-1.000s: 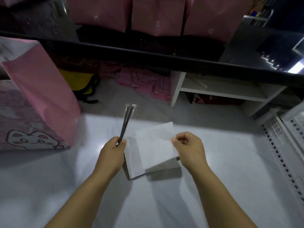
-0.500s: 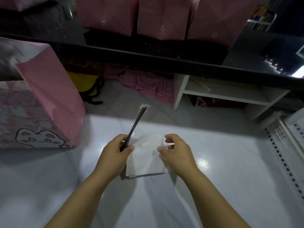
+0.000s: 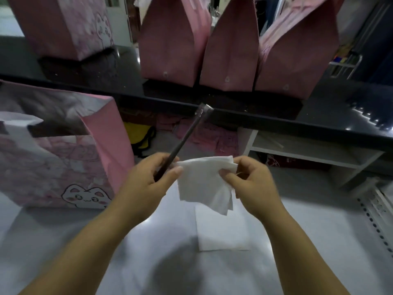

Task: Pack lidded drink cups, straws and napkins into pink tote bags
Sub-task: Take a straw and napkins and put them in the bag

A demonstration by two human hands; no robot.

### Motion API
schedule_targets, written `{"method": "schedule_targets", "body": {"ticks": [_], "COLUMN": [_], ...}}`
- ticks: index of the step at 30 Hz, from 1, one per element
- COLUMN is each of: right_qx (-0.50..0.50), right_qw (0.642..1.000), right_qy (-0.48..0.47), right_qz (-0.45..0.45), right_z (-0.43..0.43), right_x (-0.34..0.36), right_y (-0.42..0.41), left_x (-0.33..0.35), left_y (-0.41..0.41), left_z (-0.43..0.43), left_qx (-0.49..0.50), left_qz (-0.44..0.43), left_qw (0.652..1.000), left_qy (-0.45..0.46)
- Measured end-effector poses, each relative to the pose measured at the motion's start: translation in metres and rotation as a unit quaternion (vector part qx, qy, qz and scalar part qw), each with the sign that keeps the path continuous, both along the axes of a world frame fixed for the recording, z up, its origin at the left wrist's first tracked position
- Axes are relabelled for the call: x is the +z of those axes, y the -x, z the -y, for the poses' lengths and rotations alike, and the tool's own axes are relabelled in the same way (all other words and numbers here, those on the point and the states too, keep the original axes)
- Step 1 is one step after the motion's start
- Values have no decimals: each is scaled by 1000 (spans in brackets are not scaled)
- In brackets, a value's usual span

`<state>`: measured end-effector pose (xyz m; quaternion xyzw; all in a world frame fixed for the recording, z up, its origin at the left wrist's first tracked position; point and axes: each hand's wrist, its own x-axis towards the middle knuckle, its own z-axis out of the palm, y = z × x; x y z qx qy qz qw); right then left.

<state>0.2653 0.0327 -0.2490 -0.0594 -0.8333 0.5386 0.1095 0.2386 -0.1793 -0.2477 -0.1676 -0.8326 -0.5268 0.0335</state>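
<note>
Head view shows me a white table [image 3: 63, 241] low in front, shiny and pale. One flat white napkin [image 3: 223, 231] lies on it, just under the hands. On the left side of the table stands a pink tote bag [image 3: 70, 167] with a little cat face on it, and its top is open. Behind the table runs a dark shelf [image 3: 319, 116], higher up. Four more pink bags stand on it: one bag with a cat picture [image 3: 63, 28] at the far left, and three plain-sided bags [image 3: 229, 50] close together in the middle. Under the dark shelf I see a white rack [image 3: 308, 150] and some pink and yellow things on the floor, too dim to name. At the far right edge is a white strip with holes [image 3: 374, 220].

My left hand [image 3: 146, 184] is curled shut. Its fingers [image 3: 172, 171] pinch a dark straw in a clear wrapper [image 3: 185, 135], which points up and to the right, toward the shelf. The thumb also touches the corner of a second napkin [image 3: 204, 184].

My right hand [image 3: 253, 184] is closed on the other corner of that napkin, held between thumb and fingertips. The napkin hangs in the air between both hands, above the table, and its lower edges droop down. It does not touch the napkin on the table.
</note>
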Motion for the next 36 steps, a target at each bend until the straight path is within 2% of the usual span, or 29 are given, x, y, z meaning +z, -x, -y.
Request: {"method": "schedule_targets", "body": {"ticks": [3,8,11,13,18,21,24,26,30,36], "right_qx": [4,21,34,45,75,84,88,99,107,117], "right_qw": [998,987,975,967,963,967,971,967,953,905], "right_qy": [-5,65,102,122,96,41,-53,-117,-220,-368], "right_qz": [-63,-147,-196,-221,-239,-235,-215,-202,-178,-181], "right_z": [13,52,87,114,181,214,238,249,268,281], "right_x": [35,91,117,130,142,137,126,119,107,95], "right_y": [9,31,46,56,86,105,124,132,144,161], "left_x": [38,105,132,143,151,142,129,119,95,83], "left_y": [0,9,20,30,58,82,103,116,141,150], "left_z": [18,64,102,131,199,233,256,266,286,300], "left_qx": [-5,8,4,6,55,67,73,61,13,-29], "left_qz": [-74,-164,-177,-191,-209,-183,-150,-120,-63,-40], "left_qw": [997,986,983,977,967,964,948,944,943,962], "left_qy": [6,21,41,91,137,180,270,300,326,269]}}
